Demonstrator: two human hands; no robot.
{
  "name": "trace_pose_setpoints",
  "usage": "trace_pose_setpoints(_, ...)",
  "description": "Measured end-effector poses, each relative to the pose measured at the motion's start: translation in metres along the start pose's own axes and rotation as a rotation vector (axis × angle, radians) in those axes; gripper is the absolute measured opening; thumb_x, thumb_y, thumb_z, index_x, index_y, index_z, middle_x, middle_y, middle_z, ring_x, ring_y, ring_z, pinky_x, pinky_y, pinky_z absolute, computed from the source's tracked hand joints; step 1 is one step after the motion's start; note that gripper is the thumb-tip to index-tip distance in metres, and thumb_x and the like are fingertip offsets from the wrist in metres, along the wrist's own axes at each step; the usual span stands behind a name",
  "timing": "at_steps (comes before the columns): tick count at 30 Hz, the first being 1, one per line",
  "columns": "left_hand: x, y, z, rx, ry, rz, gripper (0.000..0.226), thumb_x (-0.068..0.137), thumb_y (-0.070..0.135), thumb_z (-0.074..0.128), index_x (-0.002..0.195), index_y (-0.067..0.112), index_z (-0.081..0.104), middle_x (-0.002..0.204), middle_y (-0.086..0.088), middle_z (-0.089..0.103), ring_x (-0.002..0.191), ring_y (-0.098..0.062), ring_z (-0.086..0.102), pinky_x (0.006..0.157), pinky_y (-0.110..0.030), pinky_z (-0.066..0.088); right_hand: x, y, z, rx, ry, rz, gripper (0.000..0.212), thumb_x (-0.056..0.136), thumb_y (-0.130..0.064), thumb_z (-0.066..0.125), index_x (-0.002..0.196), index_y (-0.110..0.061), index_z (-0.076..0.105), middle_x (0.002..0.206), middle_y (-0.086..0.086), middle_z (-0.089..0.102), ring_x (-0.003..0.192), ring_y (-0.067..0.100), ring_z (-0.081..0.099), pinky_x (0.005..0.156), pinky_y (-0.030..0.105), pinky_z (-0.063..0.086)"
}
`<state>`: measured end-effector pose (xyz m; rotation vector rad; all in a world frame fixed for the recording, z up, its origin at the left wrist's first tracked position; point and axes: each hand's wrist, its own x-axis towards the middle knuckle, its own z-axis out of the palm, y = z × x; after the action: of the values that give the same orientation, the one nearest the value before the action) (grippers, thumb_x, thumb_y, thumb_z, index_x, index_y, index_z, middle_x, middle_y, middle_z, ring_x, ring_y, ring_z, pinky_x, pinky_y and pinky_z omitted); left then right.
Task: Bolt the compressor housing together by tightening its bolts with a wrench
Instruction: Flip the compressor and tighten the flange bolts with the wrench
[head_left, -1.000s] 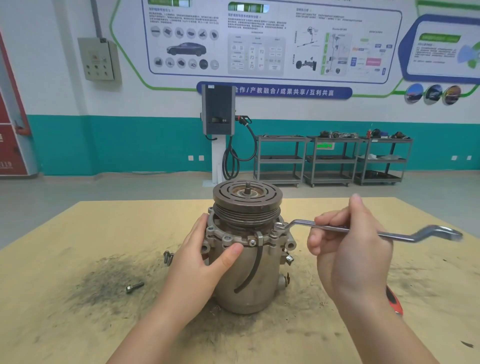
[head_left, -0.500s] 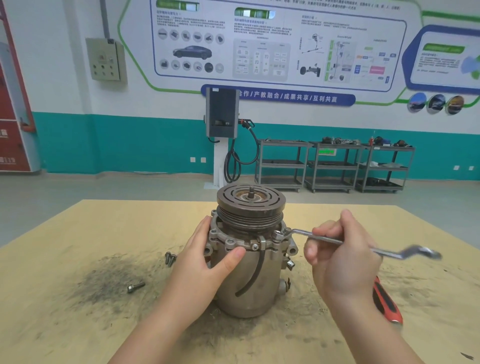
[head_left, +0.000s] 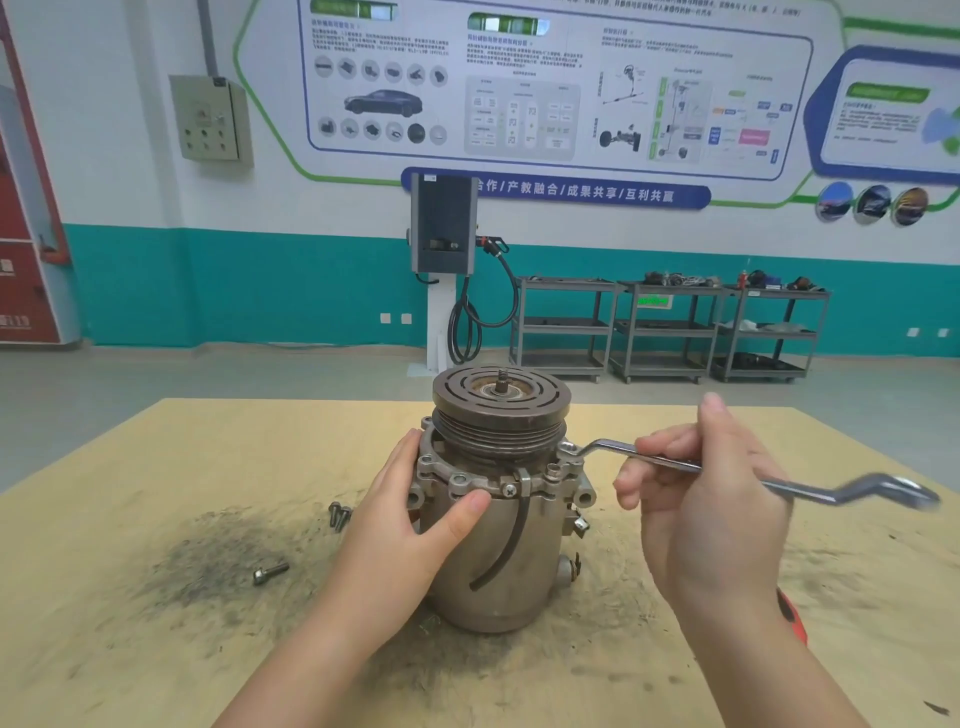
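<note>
Compressor housing braced upright on the bench, wrench seated on a flange bolt.

The wooden table is stained dark with grime around the compressor housing — a dull metal cylinder standing on end near the table's middle, topped by a brown grooved pulley and ringed by a bolted flange. The left hand wraps its left side, fingers curled round the back, thumb pressed on the front below the flange. The right hand grips the offset wrench mid-shaft, index finger raised — its near ring sits on a bolt at the flange's right edge, its far end blurred. Loose bolts lie on the grime to the left.
</note>
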<state>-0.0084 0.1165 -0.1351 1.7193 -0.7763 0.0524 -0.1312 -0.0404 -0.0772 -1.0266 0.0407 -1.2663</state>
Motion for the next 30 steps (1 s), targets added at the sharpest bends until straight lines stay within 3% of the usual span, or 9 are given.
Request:
trace_pose_setpoints(5,0.001,0.000,0.000,0.031,0.016,0.001,0.114,0.058,0.091,0.054,0.155,0.040,0.026,0.155,0.023,0.036,0.143,-0.002,0.034,0.119,-0.043,0.034,0.020,0.009,-0.005,0.126,-0.039,0.354,0.060,0.101,-0.020,0.045,0.041,-0.016,0.052,0.052,0.005,0.053,0.030,0.017,0.042,0.034,0.020,0.033)
trace_pose_setpoints(12,-0.001,0.001,0.001,0.018,0.021,0.020,0.098,0.071,0.081,0.061,0.153,0.039,0.031,0.152,0.022,0.041,0.141,-0.003,0.038,0.117,-0.042,0.035,0.034,0.015,-0.006,0.154,-0.098,0.566,0.044,0.099,-0.019,0.048,0.056,-0.011,0.042,0.051,0.003,0.049,0.028,0.013,0.039,0.032,0.015,0.027)
trace_pose_setpoints(16,0.000,0.001,0.002,0.031,0.036,0.004,0.108,0.060,0.087,0.058,0.154,0.039,0.031,0.153,0.023,0.040,0.141,0.000,0.037,0.118,-0.041,0.034,0.011,0.009,-0.005,0.054,-0.060,0.263,0.058,0.102,-0.015,0.042,0.045,-0.014,0.053,0.050,0.005,0.052,0.030,0.020,0.045,0.035,0.020,0.034)
trace_pose_setpoints(19,0.000,0.001,0.002,0.034,0.039,0.003,0.108,0.060,0.086,0.055,0.154,0.038,0.031,0.153,0.021,0.041,0.141,-0.003,0.037,0.118,-0.043,0.035,-0.028,0.009,0.000,-0.238,-0.127,-0.130,0.047,0.100,-0.026,0.048,0.055,-0.015,0.057,0.048,0.006,0.057,0.039,0.020,0.056,0.043,0.025,0.045)
trace_pose_setpoints(22,0.000,0.001,0.003,0.019,0.038,0.014,0.103,0.062,0.081,0.058,0.152,0.036,0.035,0.151,0.019,0.045,0.139,-0.004,0.042,0.116,-0.044,0.037,-0.056,0.015,0.012,-0.704,-0.227,-0.543,0.038,0.093,-0.030,0.056,0.061,-0.010,0.055,0.055,0.001,0.056,0.052,0.013,0.055,0.051,0.024,0.042)
trace_pose_setpoints(23,0.000,0.001,0.003,0.014,0.038,0.020,0.102,0.063,0.080,0.058,0.152,0.036,0.036,0.150,0.019,0.046,0.138,-0.003,0.043,0.115,-0.043,0.038,-0.060,0.016,0.016,-0.726,-0.234,-0.602,0.037,0.093,-0.029,0.056,0.061,-0.010,0.056,0.056,0.002,0.056,0.053,0.014,0.055,0.052,0.026,0.042)
trace_pose_setpoints(24,0.000,0.002,0.002,0.013,0.042,0.022,0.101,0.063,0.080,0.058,0.152,0.036,0.036,0.149,0.020,0.046,0.137,-0.002,0.043,0.115,-0.042,0.038,-0.060,0.014,0.019,-0.652,-0.207,-0.577,0.036,0.095,-0.030,0.054,0.062,-0.014,0.057,0.056,0.001,0.059,0.052,0.016,0.058,0.053,0.027,0.045)
trace_pose_setpoints(27,-0.001,0.002,0.001,0.017,0.040,0.005,0.104,0.062,0.083,0.057,0.153,0.038,0.032,0.151,0.022,0.043,0.139,0.000,0.040,0.116,-0.042,0.037,-0.039,0.000,0.019,-0.232,-0.016,-0.236,0.047,0.101,-0.034,0.044,0.058,-0.022,0.060,0.052,0.004,0.064,0.043,0.021,0.063,0.047,0.030,0.053)
trace_pose_setpoints(30,0.000,0.001,0.001,0.036,0.040,-0.002,0.106,0.061,0.085,0.055,0.153,0.040,0.030,0.153,0.025,0.038,0.141,0.001,0.035,0.118,-0.041,0.034,-0.003,-0.002,0.008,-0.058,0.109,0.083,0.068,0.104,-0.028,0.040,0.039,-0.019,0.057,0.049,0.003,0.059,0.033,0.020,0.053,0.037,0.023,0.041)
